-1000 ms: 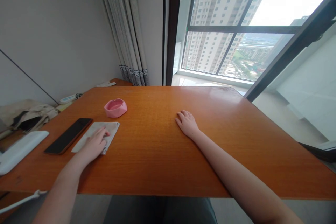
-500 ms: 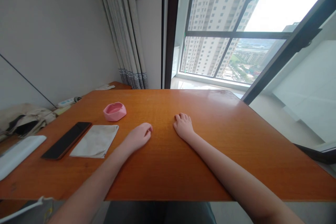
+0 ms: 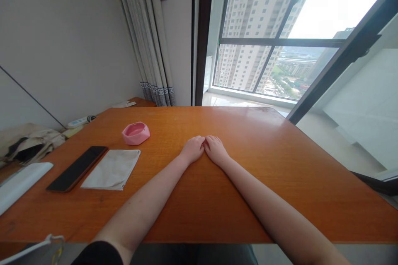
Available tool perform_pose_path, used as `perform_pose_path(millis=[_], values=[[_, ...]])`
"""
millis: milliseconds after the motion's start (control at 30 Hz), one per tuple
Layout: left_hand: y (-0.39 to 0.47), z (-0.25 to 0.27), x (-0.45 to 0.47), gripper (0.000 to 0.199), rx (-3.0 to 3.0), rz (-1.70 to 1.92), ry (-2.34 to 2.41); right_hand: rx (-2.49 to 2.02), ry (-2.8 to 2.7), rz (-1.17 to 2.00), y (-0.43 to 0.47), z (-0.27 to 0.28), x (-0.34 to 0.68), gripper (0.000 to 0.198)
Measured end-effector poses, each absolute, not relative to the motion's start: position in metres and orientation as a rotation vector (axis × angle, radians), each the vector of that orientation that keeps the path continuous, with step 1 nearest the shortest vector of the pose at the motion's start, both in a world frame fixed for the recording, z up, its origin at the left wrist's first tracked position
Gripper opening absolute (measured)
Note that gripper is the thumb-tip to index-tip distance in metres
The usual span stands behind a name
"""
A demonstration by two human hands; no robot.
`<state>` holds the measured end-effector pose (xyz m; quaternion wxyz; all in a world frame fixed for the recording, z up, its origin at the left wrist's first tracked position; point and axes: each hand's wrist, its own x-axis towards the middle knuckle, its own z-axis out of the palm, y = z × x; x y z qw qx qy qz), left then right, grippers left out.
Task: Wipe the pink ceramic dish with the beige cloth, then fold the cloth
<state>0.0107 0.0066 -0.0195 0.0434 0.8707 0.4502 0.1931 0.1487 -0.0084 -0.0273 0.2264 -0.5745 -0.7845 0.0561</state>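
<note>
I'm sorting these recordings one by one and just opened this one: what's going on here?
A person's bare left hand and right hand rest on a glossy, orange-brown wooden table, meeting at the fingers; neither visibly holds anything. Off to the left lies a folded, pale grey cloth, with a flat, black, rectangular slab left of it. A pink, faceted, open-topped bowl stands behind the cloth.

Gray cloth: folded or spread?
Folded: the gray cloth lies flat on the table in a neat four-sided shape, with layered edges showing at its near right corner.
</note>
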Motion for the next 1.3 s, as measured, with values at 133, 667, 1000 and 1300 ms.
perform_pose_path(millis=[133, 667, 1000, 1300], values=[[0.005, -0.023, 0.01, 0.016, 2.674, 0.601, 1.369, -1.582, -2.152, 0.143, -0.008, -0.028, 0.148, 0.02], [0.013, 0.016, -0.149, 0.046, 2.059, 0.68, 2.623, -1.424, -2.051, 0.27, 0.0, -0.04, 0.155, 0.022], [0.015, 0.016, -0.158, 0.019, 2.073, 0.605, 2.472, -1.342, -1.962, 0.317, 0.004, -0.045, 0.159, 0.023], [-0.021, 0.021, -0.042, 0.019, 2.576, 0.769, 1.559, -1.142, -1.588, 0.56, 0.0, -0.036, 0.155, 0.042]])
